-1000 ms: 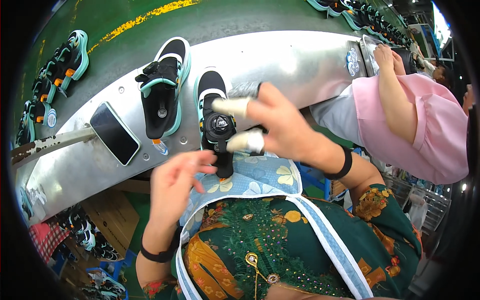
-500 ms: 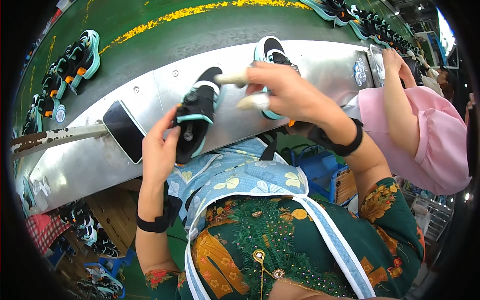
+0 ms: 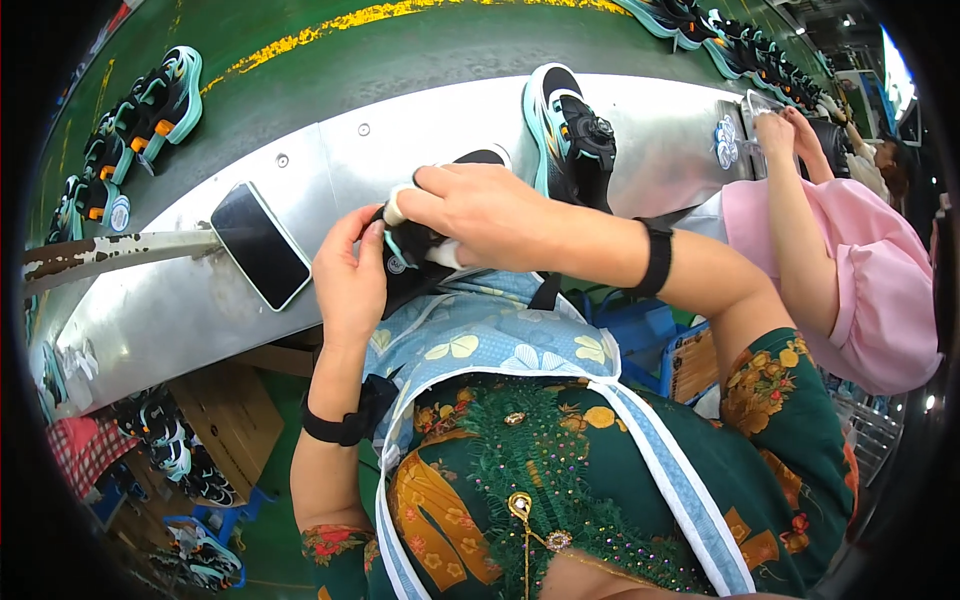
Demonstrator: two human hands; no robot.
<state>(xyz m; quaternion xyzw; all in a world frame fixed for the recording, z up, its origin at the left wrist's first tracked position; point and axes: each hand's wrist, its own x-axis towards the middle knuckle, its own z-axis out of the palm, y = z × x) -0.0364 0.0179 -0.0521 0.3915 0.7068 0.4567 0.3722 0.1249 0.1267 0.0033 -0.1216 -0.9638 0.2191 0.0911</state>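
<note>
Black shoe (image 3: 420, 262) w/ teal trim is held at the near edge of the metal surface (image 3: 330, 160), both hands on it. Left hand (image 3: 348, 272) cups its side, fingers curled on it. Right hand (image 3: 480, 212) grips from above, fingers pinching it. Phone (image 3: 260, 245) lies just left; 2nd shoe (image 3: 568, 130) behind.

A dark phone (image 3: 261, 245) and a second teal-black shoe (image 3: 570, 135) lie on the metal bench (image 3: 330, 170).
</note>
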